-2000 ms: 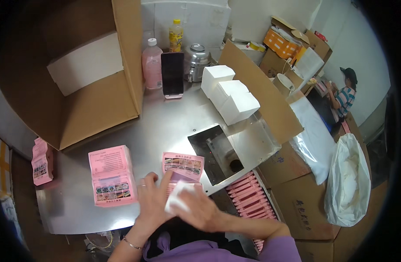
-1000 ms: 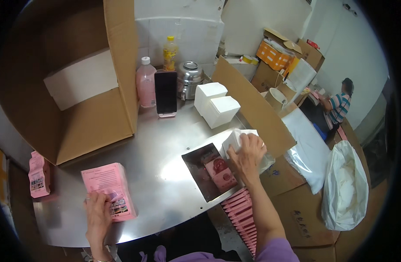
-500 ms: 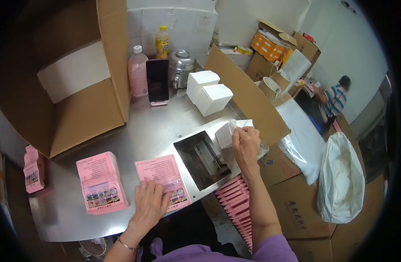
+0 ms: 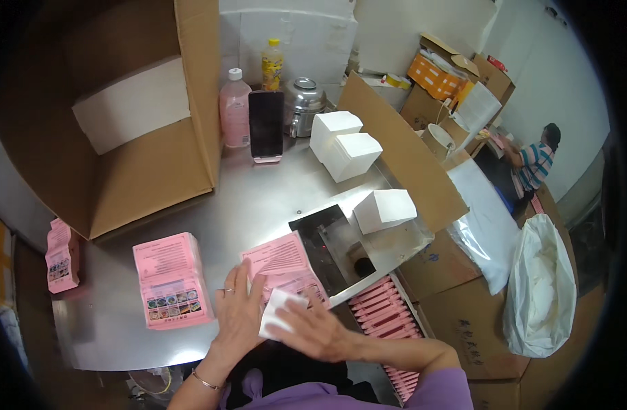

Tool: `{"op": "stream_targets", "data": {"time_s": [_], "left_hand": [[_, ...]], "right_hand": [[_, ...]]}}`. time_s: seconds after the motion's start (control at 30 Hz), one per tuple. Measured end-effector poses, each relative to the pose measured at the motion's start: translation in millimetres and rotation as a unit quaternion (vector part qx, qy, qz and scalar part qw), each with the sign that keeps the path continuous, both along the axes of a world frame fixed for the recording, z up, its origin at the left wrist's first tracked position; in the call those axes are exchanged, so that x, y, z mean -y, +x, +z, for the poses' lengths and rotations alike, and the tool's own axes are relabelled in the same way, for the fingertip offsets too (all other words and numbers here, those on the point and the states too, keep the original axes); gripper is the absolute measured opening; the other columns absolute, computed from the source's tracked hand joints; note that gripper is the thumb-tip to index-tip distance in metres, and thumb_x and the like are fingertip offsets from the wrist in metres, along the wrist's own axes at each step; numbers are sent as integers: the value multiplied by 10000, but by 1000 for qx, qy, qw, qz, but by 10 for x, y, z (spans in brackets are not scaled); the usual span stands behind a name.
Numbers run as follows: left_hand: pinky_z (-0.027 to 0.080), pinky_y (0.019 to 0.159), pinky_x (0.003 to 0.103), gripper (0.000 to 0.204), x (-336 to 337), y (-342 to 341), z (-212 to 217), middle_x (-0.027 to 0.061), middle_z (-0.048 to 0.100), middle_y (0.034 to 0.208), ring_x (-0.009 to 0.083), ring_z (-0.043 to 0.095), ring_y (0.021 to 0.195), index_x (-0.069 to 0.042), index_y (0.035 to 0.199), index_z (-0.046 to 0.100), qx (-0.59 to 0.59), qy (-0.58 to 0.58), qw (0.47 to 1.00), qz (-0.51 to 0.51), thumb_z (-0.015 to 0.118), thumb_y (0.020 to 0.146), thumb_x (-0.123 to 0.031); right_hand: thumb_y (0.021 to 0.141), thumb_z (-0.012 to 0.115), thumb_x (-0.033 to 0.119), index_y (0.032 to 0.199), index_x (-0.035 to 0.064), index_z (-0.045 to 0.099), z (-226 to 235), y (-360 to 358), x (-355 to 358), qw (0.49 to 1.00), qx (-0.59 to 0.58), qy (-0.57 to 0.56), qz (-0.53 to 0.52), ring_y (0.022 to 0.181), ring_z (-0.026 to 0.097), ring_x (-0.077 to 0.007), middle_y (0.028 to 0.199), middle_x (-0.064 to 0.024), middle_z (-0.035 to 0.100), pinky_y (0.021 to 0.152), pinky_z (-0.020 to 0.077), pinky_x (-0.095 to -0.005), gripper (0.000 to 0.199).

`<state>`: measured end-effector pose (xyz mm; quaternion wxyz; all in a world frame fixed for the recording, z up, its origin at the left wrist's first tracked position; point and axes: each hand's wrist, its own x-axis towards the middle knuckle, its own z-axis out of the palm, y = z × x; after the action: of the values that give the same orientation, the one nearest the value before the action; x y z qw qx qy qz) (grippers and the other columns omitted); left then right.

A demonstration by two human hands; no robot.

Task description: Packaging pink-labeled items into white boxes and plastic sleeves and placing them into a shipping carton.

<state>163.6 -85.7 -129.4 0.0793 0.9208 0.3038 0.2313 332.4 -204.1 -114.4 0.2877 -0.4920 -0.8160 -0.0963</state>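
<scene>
Pink sheet [image 4: 281, 254] lies unfolded, left hand [image 4: 238, 311] open on its edge; right hand [image 4: 317, 331] covers a napkin [image 4: 278, 309], grip unclear; packets [image 4: 380, 299] seem finished.

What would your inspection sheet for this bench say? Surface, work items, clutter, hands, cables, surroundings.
Surface: shiny metal table, with a rectangular opening at right.
Work items: pink printed sheet left of the opening; white folded paper over its near part; pink printed stack further left; three white paper stacks at right.
Clutter: dark phone, pink bottle, yellow-capped bottle and metal pot at the back; open cardboard box at left.
Hands: left hand on the pink sheet, fingers extended; right hand at the white folded paper, blurred, grip unclear.
Cables: nothing seen on the tabletop.
Surroundings: cartons, white bag, co-worker at right.
</scene>
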Motion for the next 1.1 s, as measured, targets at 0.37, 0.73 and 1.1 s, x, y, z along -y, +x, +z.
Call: {"op": "stream_targets", "data": {"time_s": [0.37, 0.73, 1.1], "left_hand": [[353, 934, 553, 772, 97, 170, 148, 242, 468, 1417, 465, 412, 1299, -154, 1345, 582, -39, 36, 998, 22, 759, 698, -536], [436, 781, 457, 720, 150, 230, 497, 112, 551, 1046, 311, 527, 907, -46, 1046, 626, -26, 17, 999, 17, 765, 667, -643], [503, 699, 432, 344, 130, 283, 185, 174, 532, 1030, 326, 562, 871, -6, 1035, 598, 14, -21, 999, -42, 711, 847, -270]], "right_hand": [[755, 653, 84, 1001, 10, 624, 254, 626, -513, 963, 12, 79, -256, 882, 611, -339, 936, -147, 613, 851, 473, -494, 259], [925, 620, 155, 1054, 42, 727, 416, 1610, -532, 870, 8, 81, -485, 930, 554, -298, 902, -109, 603, 798, 439, -427, 202], [928, 608, 145, 1077, 36, 722, 336, 1649, -456, 878, -43, 90, -468, 927, 553, -300, 934, -111, 598, 804, 435, -430, 217]]}}
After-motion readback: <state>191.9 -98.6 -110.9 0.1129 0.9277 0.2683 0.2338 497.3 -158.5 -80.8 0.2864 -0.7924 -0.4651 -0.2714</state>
